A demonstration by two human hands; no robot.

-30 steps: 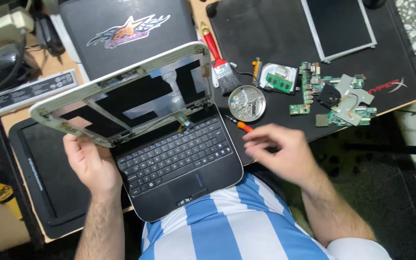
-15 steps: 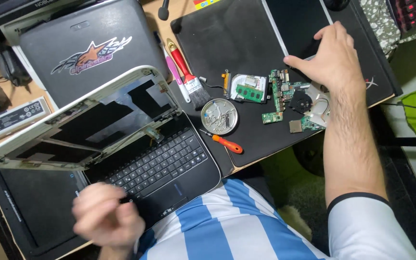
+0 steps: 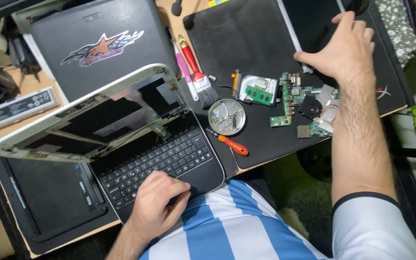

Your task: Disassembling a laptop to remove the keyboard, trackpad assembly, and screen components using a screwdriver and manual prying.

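Right hand is now far out across the black mat, flat on the loose screen panel at the back right, fingers spread over its face and thumb hooked at the near edge. A second ago that hand was down by the small screwdriver; now the screwdriver lies alone at the mat's front edge, nothing touching it. Pressing rather than lifting, by the look of it: the panel lies flat on the mat.

Left hand has dropped from the bezel to the netbook, loosely curled on the palm rest just below the keys, holding nothing, only steadying. The lid frame stands open and hollow, so the panel under the right hand looks like the piece that belongs there.

On the counter between the hands: a round tin of screws, a red-handled brush, a drive and green boards with a fan. Behind the netbook sits a closed laptop with a star sticker. It's a cramped desk corner, cables and a long battery at the left, a green seat off right.
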